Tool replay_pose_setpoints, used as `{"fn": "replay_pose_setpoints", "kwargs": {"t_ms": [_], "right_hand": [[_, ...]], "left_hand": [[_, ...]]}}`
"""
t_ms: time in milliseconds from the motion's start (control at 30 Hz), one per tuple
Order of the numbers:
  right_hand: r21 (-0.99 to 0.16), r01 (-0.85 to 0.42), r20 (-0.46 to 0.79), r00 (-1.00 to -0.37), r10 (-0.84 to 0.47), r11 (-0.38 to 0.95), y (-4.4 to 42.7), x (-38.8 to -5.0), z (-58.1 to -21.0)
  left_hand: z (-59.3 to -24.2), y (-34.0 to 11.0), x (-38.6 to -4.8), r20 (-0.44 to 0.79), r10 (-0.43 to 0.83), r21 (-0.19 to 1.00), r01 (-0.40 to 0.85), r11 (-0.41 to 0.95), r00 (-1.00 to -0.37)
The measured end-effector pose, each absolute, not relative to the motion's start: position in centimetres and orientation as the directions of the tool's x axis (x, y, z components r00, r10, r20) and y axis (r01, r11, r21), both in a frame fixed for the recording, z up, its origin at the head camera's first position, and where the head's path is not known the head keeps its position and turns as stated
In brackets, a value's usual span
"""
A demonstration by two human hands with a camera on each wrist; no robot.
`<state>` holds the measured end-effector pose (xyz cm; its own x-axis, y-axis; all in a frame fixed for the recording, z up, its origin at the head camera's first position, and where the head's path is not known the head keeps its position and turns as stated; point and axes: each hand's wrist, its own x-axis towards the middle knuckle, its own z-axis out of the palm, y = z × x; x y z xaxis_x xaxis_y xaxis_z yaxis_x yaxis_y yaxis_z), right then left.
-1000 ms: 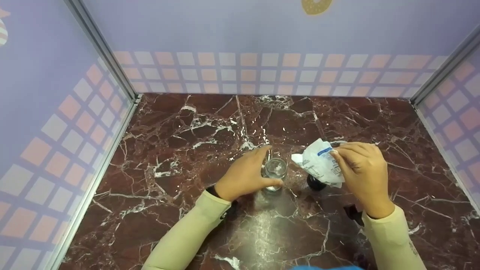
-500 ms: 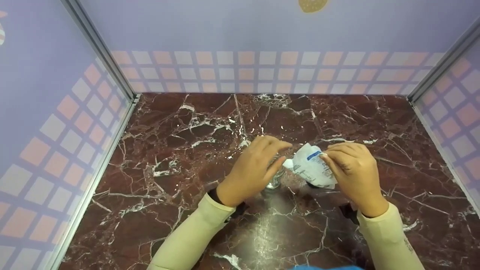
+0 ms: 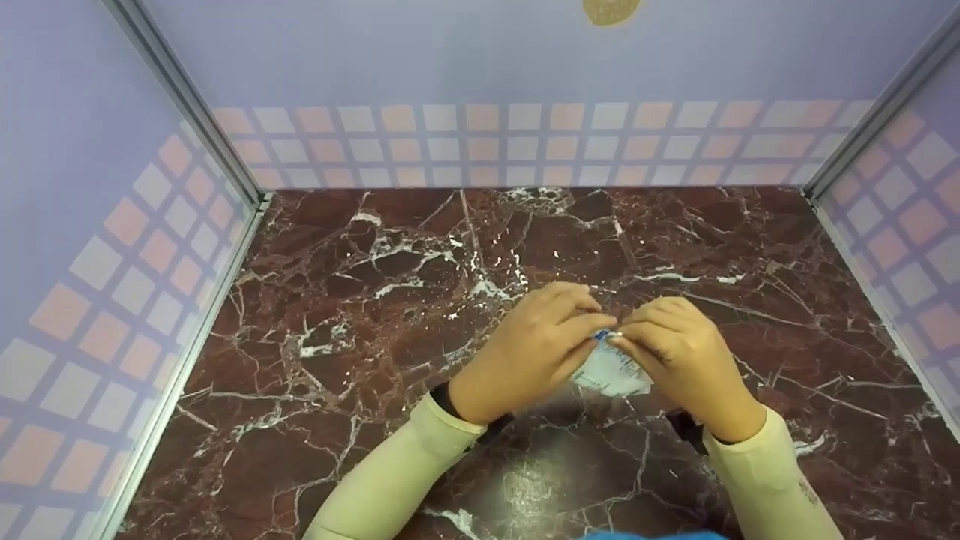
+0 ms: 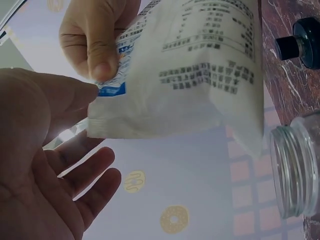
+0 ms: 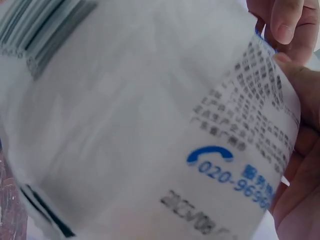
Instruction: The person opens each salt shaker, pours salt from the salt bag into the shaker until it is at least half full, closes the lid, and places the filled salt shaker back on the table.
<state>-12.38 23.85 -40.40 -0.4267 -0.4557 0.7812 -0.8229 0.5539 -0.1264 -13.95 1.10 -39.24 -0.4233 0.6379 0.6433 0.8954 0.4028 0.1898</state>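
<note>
A white printed packet [image 3: 611, 371] with a blue strip is held up between both hands, its top edge at the fingertips. My left hand [image 3: 536, 345] pinches a top corner with thumb and forefinger, the other fingers spread behind in the left wrist view [image 4: 40, 145]. Close beside it, my right hand [image 3: 679, 345] pinches the same edge. Printed text and a phone symbol cover the packet [image 5: 140, 125] in the right wrist view. An uncapped glass jar [image 4: 295, 170] appears at the right of the left wrist view; the hands and packet hide it in the head view.
A black object with a short knob [image 4: 302, 45] stands near the jar in the left wrist view. The dark red marble table [image 3: 360, 450] bears small white specks beyond the hands. Patterned panels [image 3: 480, 142] enclose the back and sides.
The left hand has left the jar, moved right and taken hold of the packet's edge. The right hand has carried the packet leftward and turned it so it hangs below the fingers.
</note>
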Motion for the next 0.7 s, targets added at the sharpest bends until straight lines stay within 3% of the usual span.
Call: {"fn": "replay_pose_setpoints", "kwargs": {"t_ms": [700], "right_hand": [[-0.003, -0.865, 0.810, -0.296, -0.506, 0.501, 22.8, -11.8, -40.5]], "left_hand": [[-38.9, 0.1, -14.1, 0.626, 0.685, 0.151, 0.919, 0.363, -0.373]]}}
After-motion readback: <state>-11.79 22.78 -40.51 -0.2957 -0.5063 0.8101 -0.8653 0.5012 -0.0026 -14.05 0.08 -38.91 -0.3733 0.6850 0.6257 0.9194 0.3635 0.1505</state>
